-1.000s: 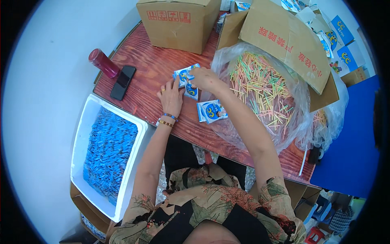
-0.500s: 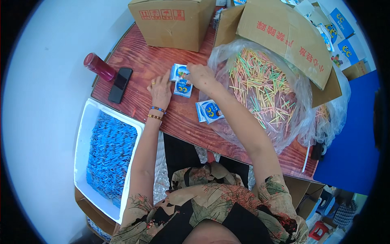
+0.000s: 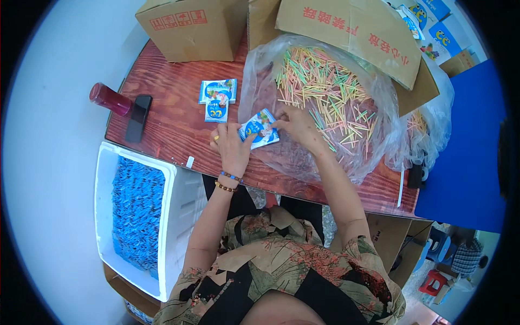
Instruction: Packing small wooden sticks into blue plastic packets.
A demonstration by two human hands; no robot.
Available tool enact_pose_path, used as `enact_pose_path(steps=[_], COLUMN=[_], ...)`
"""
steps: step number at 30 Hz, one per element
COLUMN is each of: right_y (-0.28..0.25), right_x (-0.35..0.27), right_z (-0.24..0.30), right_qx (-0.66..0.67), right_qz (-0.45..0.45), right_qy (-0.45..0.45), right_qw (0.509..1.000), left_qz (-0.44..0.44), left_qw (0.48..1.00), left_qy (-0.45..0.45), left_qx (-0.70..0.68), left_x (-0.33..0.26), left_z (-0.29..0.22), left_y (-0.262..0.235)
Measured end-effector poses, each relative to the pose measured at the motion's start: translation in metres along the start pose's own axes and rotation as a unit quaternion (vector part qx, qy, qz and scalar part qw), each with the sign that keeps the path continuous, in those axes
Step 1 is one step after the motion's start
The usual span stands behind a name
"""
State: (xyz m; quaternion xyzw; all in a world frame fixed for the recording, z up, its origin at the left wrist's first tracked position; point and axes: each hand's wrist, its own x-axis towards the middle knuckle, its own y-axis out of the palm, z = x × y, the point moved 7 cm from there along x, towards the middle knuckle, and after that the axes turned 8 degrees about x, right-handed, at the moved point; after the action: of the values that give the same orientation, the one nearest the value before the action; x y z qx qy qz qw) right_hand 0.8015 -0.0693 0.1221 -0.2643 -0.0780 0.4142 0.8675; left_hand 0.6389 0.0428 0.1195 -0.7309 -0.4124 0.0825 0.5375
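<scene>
A small blue-and-white printed packet lies tilted at the edge of the clear plastic bag, between my hands. My left hand holds its lower left part, thumb on top. At its upper right edge my right hand pinches it, thumb and fingers closed together. Whether more packets lie under it I cannot tell. Farther away and to the left, two similar packets overlap on the red-brown wooden table: a lower one partly covers an upper one.
Thin pastel sticks fill the open plastic bag on the right. Cardboard boxes stand behind. A phone and a red-purple bottle lie left. A white foam box of blue packets stands at lower left.
Both hands have left the two overlapping packets and come nearer and to the right, onto the packet by the bag. That packet is now gripped and turned. The whole view has shifted.
</scene>
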Motion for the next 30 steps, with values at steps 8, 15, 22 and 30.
enact_pose_path(steps=[8, 15, 22, 30], right_y=[-0.012, -0.004, -0.002, 0.002], right_x=[-0.005, -0.025, -0.042, -0.051], right_z=[0.006, 0.005, 0.003, -0.001], right_qx=[0.134, 0.333, 0.322, 0.306], right_qz=[-0.033, 0.022, 0.016, 0.019], right_qy=[-0.052, -0.051, -0.057, -0.045], right_qw=[0.989, 0.941, 0.945, 0.951], left_qz=[-0.052, 0.131, 0.124, 0.121], left_qw=[0.988, 0.835, 0.768, 0.772], left_qy=[0.132, -0.103, -0.151, -0.171], left_qx=[-0.054, -0.524, -0.609, -0.600], left_x=[0.007, 0.004, -0.008, -0.021], left_z=[-0.017, -0.013, -0.018, -0.022], left_y=[-0.014, 0.007, 0.003, 0.000])
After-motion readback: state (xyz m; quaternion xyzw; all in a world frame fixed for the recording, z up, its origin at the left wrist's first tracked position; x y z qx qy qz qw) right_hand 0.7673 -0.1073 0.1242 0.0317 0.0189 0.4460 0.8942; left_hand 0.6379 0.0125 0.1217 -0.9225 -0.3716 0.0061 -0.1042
